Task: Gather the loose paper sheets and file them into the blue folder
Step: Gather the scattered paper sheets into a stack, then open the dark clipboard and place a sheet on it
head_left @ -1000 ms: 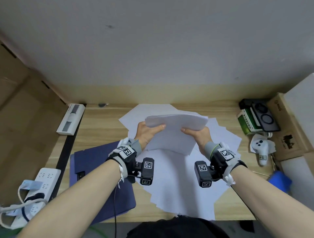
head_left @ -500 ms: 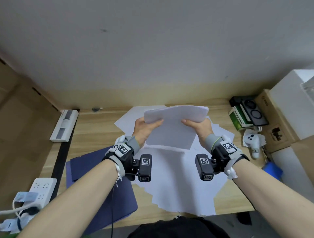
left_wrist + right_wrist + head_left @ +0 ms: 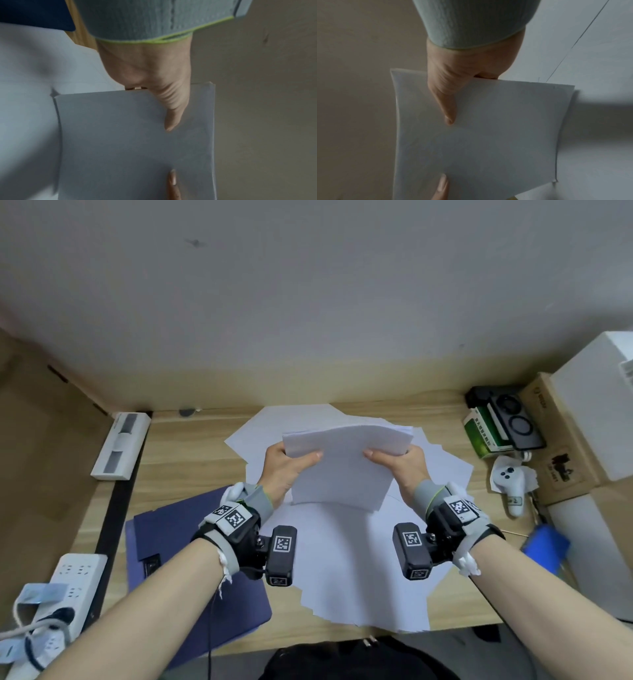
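Note:
A stack of white paper sheets (image 3: pixel 342 470) is held upright above the desk, its lower edge over the loose sheets (image 3: pixel 359 570) spread below. My left hand (image 3: pixel 284 467) grips the stack's left side, thumb on the front. My right hand (image 3: pixel 400 465) grips the right side the same way. The left wrist view shows the stack (image 3: pixel 133 142) under my left thumb (image 3: pixel 171 121); the right wrist view shows the stack (image 3: pixel 488 135) under my right thumb (image 3: pixel 448 112). The blue folder (image 3: pixel 191 542) lies shut on the desk at the left, partly under my left forearm.
A white power strip (image 3: pixel 58 587) with cables sits at the near left, a white device (image 3: pixel 120 445) at the far left. On the right are a green box (image 3: pixel 483 433), a white controller (image 3: pixel 510 481), cardboard boxes (image 3: pixel 555 446) and a blue object (image 3: pixel 544 546).
The stack has been squared up between both hands and stands a little higher and straighter. The head view has shifted slightly; both grips stay as they were.

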`<control>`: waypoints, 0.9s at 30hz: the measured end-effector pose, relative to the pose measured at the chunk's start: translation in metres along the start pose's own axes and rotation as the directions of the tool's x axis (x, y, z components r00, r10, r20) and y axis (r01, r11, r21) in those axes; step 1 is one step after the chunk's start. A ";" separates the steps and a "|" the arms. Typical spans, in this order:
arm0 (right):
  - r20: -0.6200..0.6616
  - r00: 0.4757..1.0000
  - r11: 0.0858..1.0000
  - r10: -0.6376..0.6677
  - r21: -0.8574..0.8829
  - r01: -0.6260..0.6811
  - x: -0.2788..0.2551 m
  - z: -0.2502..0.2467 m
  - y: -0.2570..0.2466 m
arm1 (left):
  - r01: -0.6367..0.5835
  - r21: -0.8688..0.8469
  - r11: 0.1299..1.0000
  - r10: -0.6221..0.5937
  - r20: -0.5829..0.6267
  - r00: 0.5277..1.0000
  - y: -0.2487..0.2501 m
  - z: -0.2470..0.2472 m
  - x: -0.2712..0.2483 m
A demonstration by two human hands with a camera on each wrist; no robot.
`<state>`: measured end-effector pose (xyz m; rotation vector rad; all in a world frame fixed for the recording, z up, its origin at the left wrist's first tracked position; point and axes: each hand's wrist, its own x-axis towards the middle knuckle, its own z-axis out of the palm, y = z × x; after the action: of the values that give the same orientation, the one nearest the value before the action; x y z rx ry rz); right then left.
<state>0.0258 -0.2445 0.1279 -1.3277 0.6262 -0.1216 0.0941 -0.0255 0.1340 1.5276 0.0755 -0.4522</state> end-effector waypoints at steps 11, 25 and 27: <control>0.123 0.992 1.000 0.023 -0.022 -0.021 -0.013 -0.009 0.022 | 0.039 0.025 0.999 -0.037 -0.076 0.996 -0.021 0.010 -0.030; 0.163 0.973 0.977 0.164 -0.160 -0.138 0.005 -0.008 0.066 | 0.177 0.091 0.980 -0.138 -0.325 0.935 -0.056 0.011 -0.050; 0.162 0.971 0.978 0.174 -0.148 -0.150 0.007 -0.004 0.064 | 0.159 0.098 0.982 -0.120 -0.321 0.939 -0.053 0.006 -0.051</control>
<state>0.0126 -0.2341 0.0659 -1.3939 0.5992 0.1717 0.0287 -0.0186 0.1009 1.7127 0.4147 -0.3261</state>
